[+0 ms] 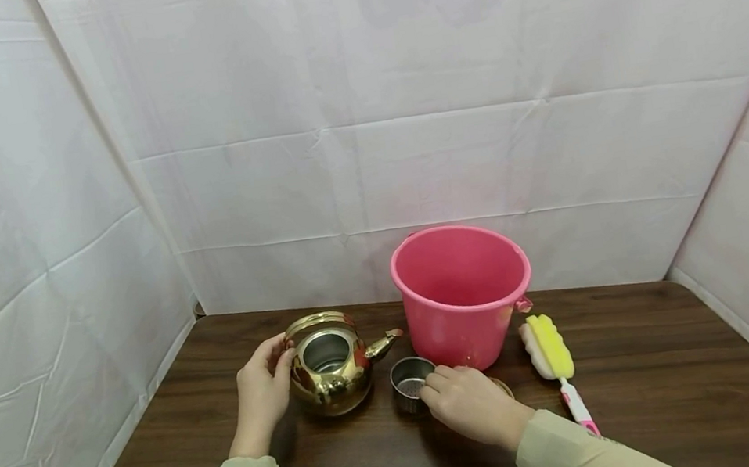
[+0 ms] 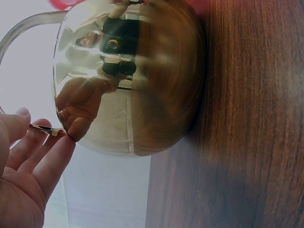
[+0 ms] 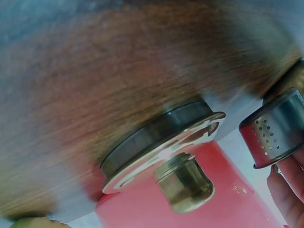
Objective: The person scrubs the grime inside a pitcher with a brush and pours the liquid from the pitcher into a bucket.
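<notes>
A shiny gold kettle [image 1: 334,390] stands without its lid on the table, its spout to the right. My left hand [image 1: 263,390] holds the left end of the kettle's handle [image 2: 34,19], the fingers right beside the gold body in the left wrist view. In my right hand [image 1: 471,402] is a metal tea strainer [image 3: 275,128] with small holes, gripped at its rim and open side up in the head view. Just beyond that hand, mostly hidden by it in the head view, the kettle lid [image 3: 164,149] lies knob up on the table.
Behind the right hand stands a pink bucket [image 1: 440,327]. To its right lies a yellow and white sponge brush [image 1: 551,348] with a white and pink handle. White cloth walls [image 1: 338,175] close off the back and sides of the wooden table [image 1: 647,363].
</notes>
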Tool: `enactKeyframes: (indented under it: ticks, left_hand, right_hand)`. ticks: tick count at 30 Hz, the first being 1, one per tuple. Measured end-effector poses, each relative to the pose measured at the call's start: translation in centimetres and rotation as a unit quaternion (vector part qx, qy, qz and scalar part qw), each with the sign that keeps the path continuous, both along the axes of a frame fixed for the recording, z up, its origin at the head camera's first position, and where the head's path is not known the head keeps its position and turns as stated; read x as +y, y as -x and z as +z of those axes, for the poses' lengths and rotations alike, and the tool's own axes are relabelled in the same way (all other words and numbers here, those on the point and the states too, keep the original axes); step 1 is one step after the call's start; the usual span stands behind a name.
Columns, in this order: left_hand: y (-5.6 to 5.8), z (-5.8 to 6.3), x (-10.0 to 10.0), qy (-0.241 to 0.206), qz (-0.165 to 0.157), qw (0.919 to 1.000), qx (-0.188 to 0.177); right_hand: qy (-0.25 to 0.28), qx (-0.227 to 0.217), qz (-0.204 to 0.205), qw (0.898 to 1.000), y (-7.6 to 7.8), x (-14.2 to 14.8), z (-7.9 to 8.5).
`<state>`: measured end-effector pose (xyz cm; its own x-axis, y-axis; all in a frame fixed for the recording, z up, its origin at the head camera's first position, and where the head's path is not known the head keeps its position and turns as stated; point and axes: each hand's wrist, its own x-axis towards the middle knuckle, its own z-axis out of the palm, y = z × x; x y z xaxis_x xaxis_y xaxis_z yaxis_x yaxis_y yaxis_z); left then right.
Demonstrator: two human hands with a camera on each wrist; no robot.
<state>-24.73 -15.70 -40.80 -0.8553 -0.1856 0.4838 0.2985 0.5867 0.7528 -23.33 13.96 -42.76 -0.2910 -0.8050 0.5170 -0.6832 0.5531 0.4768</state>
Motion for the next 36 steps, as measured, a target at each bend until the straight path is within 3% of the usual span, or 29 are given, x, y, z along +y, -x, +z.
enactKeyframes:
  ticks: [36]
  left_hand:
    - [0.0, 0.0, -0.1, -0.005, -0.002, 0.9999, -0.014]
  right_hand:
    - [-0.011, -0.007, 0.009, 1.0, -0.5, 0.1, -1.3]
